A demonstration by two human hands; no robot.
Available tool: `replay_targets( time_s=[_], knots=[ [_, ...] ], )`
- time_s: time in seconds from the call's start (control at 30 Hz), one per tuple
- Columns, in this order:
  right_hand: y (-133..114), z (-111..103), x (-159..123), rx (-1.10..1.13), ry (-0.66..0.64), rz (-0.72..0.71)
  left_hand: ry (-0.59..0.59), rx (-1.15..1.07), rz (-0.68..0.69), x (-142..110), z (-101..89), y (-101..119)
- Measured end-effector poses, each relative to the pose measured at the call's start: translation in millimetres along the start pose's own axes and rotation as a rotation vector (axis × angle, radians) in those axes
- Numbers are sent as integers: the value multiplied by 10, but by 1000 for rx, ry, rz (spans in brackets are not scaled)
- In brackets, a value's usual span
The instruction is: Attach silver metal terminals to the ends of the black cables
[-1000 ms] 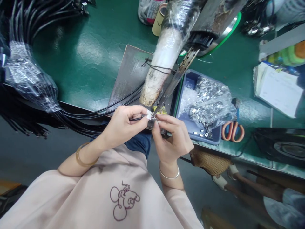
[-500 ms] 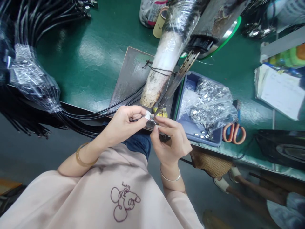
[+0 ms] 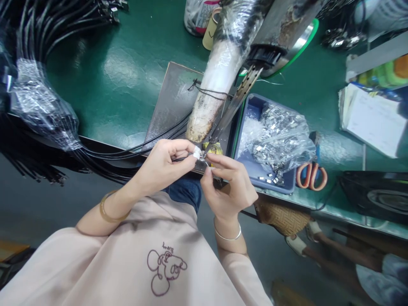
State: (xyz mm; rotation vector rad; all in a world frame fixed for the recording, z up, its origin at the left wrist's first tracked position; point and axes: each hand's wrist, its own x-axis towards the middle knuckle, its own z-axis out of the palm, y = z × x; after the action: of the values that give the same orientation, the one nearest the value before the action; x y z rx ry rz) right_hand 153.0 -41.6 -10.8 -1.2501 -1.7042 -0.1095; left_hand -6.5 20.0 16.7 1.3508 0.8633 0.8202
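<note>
1. The small connector (image 3: 202, 156) still sits just beside the soldering iron's tip (image 3: 207, 148).
2. At nine o'clock, our left hand (image 3: 168, 161) keeps pinching it.
3. At four o'clock, our right hand (image 3: 232, 185) still pinches what seems thin wire (image 3: 208, 162).

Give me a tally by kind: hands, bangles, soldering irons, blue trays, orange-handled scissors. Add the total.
Hands: 2
Bangles: 2
Soldering iron: 1
Blue tray: 1
Orange-handled scissors: 1 pair
Total: 7
</note>
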Motion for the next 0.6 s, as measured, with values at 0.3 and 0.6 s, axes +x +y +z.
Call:
replay_targets(
  time_s=[0.3, 0.6],
  knots=[
    [20, -13, -27, -12, -15, 5, -45, -24, -43, -6, 8, -29],
    [9, -9, -27, 4, 20, 26, -10, -10, -8, -7, 28, 12]
  ],
)
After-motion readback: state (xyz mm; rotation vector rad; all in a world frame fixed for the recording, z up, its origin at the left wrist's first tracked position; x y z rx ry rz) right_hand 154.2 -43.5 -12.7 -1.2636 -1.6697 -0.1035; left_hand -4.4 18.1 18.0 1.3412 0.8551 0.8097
